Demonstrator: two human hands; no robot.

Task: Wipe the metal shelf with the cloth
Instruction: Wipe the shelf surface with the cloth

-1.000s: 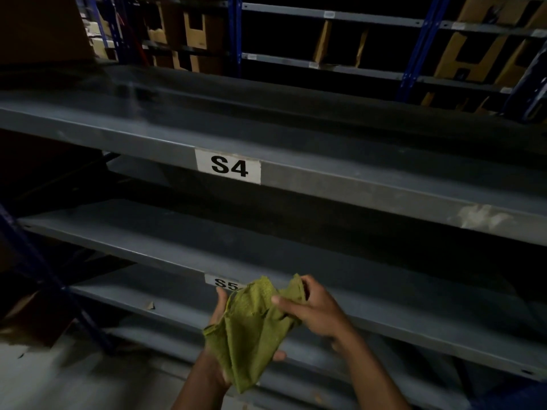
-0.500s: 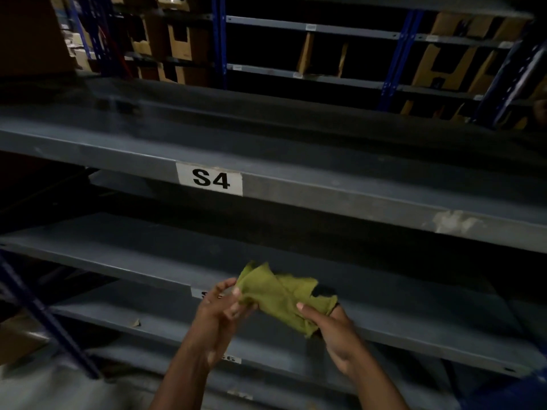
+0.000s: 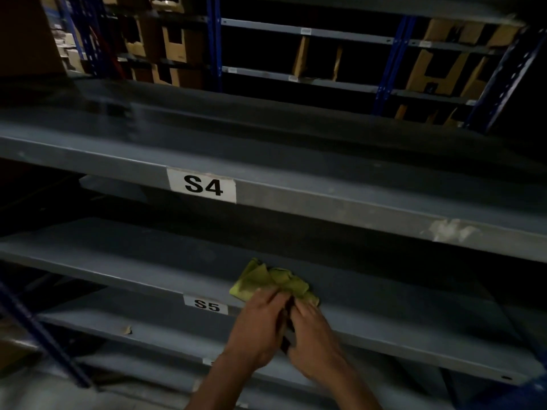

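Observation:
A crumpled yellow-green cloth (image 3: 266,281) sits at the front of the grey metal shelf (image 3: 118,261) marked S5, just right of its label. My left hand (image 3: 256,329) and my right hand (image 3: 312,332) are side by side at the near edge of the cloth, fingers curled onto it and bunching it. The part of the cloth under my fingers is hidden. Whether the cloth lies flat on the shelf or is held just above it is unclear.
Above is a second grey shelf (image 3: 355,202) labelled S4, with a pale scuff at its right. A lower shelf (image 3: 127,329) carries a small scrap. Blue uprights (image 3: 44,335) stand at left. Cardboard boxes (image 3: 174,42) fill racks behind.
Both hands have moved forward and together, bringing the cloth from in front of the shelves to the S5 shelf. The cloth went from hanging open to bunched.

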